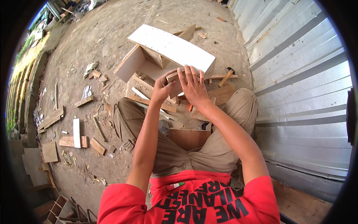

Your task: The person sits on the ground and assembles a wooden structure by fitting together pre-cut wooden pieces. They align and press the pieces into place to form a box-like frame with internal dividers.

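Observation:
My left hand (163,89) is closed around the left side of a small brown wooden board (176,89), its thumb on the near face. Across the right part of that board lies my right hand (194,86), fingers stretched out and slightly apart, pointing away from me; its thumb is hidden. Just beyond both hands stands a box-like wooden cabinet (171,46) with a white top panel and an open, divided side facing me. The right fingertips are at the near edge of the white panel; whether they touch it, I cannot tell.
A hammer (226,77) lies to the right of the cabinet. Wood offcuts (223,95) and a white strip (149,100) lie between my knees and the cabinet. More scraps (76,134) are scattered on the dirt floor at left. A corrugated metal wall (298,82) rises at right.

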The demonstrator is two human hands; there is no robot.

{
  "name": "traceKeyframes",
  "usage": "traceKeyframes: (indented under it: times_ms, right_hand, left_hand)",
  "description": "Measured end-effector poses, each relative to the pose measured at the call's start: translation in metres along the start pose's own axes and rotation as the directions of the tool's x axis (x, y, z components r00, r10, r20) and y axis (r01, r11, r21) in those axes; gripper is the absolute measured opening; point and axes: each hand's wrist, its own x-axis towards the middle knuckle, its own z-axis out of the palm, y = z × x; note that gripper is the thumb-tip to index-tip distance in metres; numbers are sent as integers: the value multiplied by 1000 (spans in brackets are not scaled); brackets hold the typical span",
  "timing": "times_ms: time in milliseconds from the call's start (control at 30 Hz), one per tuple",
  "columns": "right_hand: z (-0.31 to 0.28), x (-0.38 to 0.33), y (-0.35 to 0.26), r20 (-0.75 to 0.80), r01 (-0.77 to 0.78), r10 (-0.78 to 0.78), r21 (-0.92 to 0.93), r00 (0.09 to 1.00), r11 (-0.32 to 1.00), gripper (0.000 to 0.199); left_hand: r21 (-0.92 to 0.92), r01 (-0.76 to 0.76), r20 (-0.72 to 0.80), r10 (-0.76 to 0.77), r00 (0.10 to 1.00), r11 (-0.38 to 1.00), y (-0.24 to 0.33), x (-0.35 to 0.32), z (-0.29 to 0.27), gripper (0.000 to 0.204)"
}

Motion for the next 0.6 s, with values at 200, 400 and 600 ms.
traceKeyframes:
  times_ms: [200, 400, 600]
  right_hand:
    - [-13, 7, 68, -260, -230, 342, 380, 903, 896, 104]
    - [7, 32, 92, 631, -668, 505, 732, 589, -136, 73]
    - [17, 35, 96, 677, -517, 462, 736, 572, -438, 53]
  left_hand:
    - [12, -69, -42, 70, 997, 998, -8, -5, 7, 44]
    - [72, -64, -52, 68, 996, 995, -10, -10, 11, 46]
    - [107, -198, -104, 209, 972, 974, -9, -10, 21, 42]
